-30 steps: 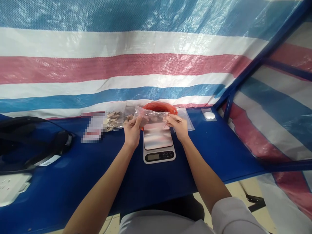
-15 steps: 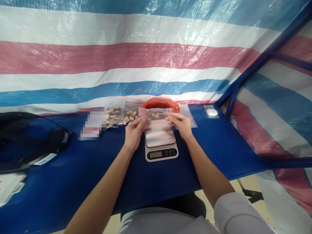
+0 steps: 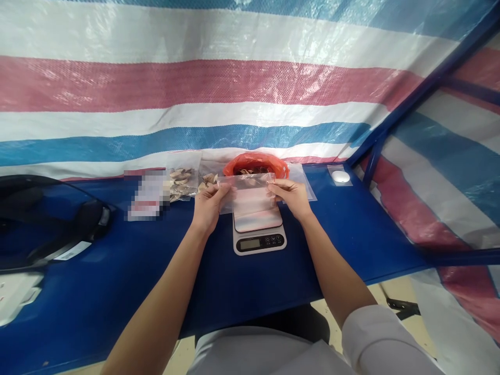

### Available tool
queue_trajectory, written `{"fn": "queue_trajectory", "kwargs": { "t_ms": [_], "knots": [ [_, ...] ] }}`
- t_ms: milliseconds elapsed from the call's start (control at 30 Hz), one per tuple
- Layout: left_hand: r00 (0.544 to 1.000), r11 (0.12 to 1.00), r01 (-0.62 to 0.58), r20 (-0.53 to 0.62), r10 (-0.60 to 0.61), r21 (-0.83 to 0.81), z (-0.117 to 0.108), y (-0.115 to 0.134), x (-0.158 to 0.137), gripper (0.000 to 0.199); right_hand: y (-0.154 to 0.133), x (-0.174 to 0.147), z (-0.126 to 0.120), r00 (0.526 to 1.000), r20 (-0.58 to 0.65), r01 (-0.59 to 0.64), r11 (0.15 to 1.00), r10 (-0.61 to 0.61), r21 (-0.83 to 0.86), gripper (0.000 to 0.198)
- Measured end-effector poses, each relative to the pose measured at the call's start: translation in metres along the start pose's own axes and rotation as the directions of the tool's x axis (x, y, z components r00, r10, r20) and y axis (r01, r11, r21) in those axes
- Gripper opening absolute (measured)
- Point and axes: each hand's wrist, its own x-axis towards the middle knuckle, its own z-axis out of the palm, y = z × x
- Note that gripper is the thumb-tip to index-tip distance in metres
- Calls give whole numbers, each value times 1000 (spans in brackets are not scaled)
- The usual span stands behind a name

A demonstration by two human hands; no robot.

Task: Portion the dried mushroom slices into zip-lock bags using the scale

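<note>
A clear plastic zip bag [image 3: 250, 195] is stretched flat between my hands, above the digital kitchen scale [image 3: 260, 243]. My left hand [image 3: 209, 204] pinches its left side, and my right hand [image 3: 291, 197] pinches the right side near the top corner. Through the film I see the scale's shiny platform; no contents show in the bag. Just behind it sits an open red plastic bag [image 3: 273, 164] with brown dried slices inside. Left of that are clear bags of dried slices [image 3: 182, 185], partly hidden by my left hand at the right end.
On the left lie a blurred-out white packet [image 3: 146, 198], a black strapped object [image 3: 78, 234] and a white case [image 3: 17, 297]. A small bag with a white round item [image 3: 340, 176] is at the back right. Striped sheeting [image 3: 195, 83] and a blue frame bar [image 3: 422, 83] bound the blue table.
My left hand has shifted slightly left, pulling the clear zip bag wider and flatter. The right hand has barely moved. The view has tilted slightly.
</note>
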Motion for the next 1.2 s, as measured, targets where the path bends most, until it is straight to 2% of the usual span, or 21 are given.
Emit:
{"fn": "queue_trajectory", "kwargs": {
  "t_ms": [100,200,333,467,533,600,667,733,833,933,1033,1100,1200],
  "knots": [
    [1000,1000,-13,20,13,16,-3,0,1,40,-1,1,-2,1000,-23,5,1000,-5,6,41],
    [995,997,-32,101,24,76,-8,4,2,41,-5,1,-4,1000,-14,19,1000,-19,-7,42],
    [977,950,-99,208,37,295,-11,26,6,44,-17,2,-10,996,69,54,996,-49,-70,39],
    [898,722,-300,440,-7,623,5,60,14,37,-31,6,-16,977,172,156,971,-125,-179,32],
    [838,615,-380,538,-87,691,21,72,17,30,-37,9,-18,966,204,207,951,-161,-231,29],
    [783,571,-432,604,-145,698,37,77,19,28,-42,10,-22,957,233,238,931,-175,-276,27],
    [768,595,-442,626,-135,671,49,73,20,30,-45,11,-29,952,243,254,922,-185,-293,26],
    [783,653,-426,617,-80,626,57,64,18,29,-45,12,-40,955,214,259,925,-204,-276,28],
    [836,750,-369,549,10,549,64,45,13,28,-42,12,-60,971,69,237,949,-228,-206,33],
    [892,852,-275,448,54,445,72,25,6,26,-36,12,-76,985,-66,147,978,-158,-146,41],
    [939,936,-144,343,26,323,86,6,-1,30,-29,15,-85,998,-55,29,991,-37,-133,48],
    [949,956,-89,317,-4,280,97,-5,-5,32,-26,18,-88,1000,-21,-23,992,21,-122,52],
    [950,982,-42,311,-19,186,111,-20,-6,30,-21,25,-94,999,-11,-44,996,43,-81,51]
  ]
}}
